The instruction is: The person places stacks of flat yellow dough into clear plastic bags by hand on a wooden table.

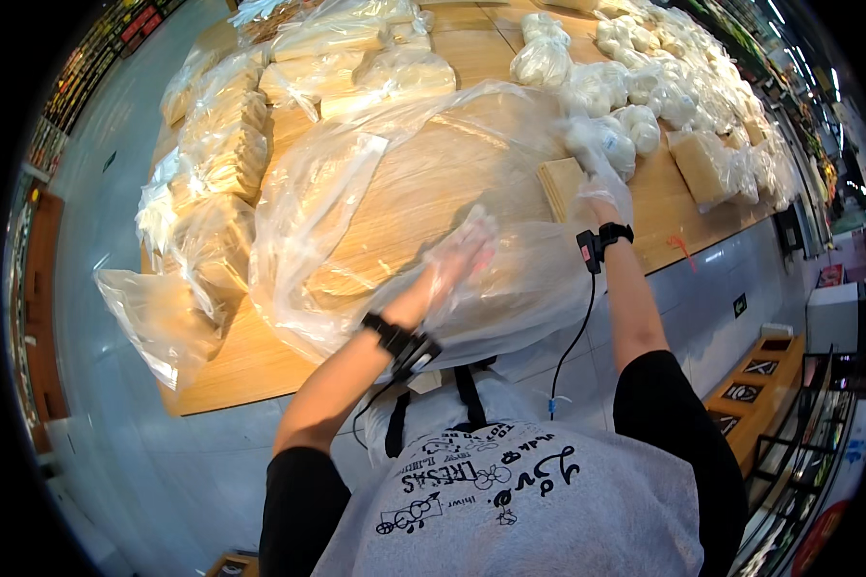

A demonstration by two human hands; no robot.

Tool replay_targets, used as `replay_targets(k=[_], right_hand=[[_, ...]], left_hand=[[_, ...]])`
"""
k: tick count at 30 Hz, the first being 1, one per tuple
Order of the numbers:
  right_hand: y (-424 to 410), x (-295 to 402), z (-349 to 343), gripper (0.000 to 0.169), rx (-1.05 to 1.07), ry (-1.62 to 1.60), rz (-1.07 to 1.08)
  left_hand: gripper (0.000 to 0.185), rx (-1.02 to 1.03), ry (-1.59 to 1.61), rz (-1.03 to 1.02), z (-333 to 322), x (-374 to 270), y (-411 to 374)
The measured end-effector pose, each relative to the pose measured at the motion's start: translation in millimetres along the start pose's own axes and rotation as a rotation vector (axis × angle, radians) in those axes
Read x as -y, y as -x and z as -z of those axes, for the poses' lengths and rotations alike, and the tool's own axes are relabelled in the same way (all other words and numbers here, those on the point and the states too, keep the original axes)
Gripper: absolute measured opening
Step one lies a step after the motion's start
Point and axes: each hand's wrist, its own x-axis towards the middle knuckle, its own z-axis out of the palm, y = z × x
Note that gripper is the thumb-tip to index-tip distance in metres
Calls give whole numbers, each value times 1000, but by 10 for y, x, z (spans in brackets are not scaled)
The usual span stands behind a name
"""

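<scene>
A large clear plastic bag or sheet lies spread over the wooden table in front of me. My left hand, in a thin clear glove, is over the near middle of this plastic, its fingers blurred. Farther right, my right hand is also gloved, beside a pale tan block that looks like stacked sheets of food. Motion blur and plastic hide the right fingers, so I cannot tell whether they grip anything.
Bagged tan food sheets line the table's left side, with more bagged packs at the back. Several bags of white round food fill the right side, near a bagged tan slab. A cable hangs from my right wrist device.
</scene>
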Motion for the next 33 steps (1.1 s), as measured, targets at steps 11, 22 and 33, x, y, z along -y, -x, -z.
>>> replay_targets(k=[11, 22, 33], right_hand=[[-94, -386, -137, 70, 428, 0, 65], [-198, -631, -66, 63, 582, -822, -207], [220, -106, 324, 41, 251, -1408, 221]], left_hand=[[61, 5, -200, 149, -725, 898, -2425], [39, -56, -237, -119, -989, 1045, -2419], [53, -111, -404, -776, -1029, 637, -1992]])
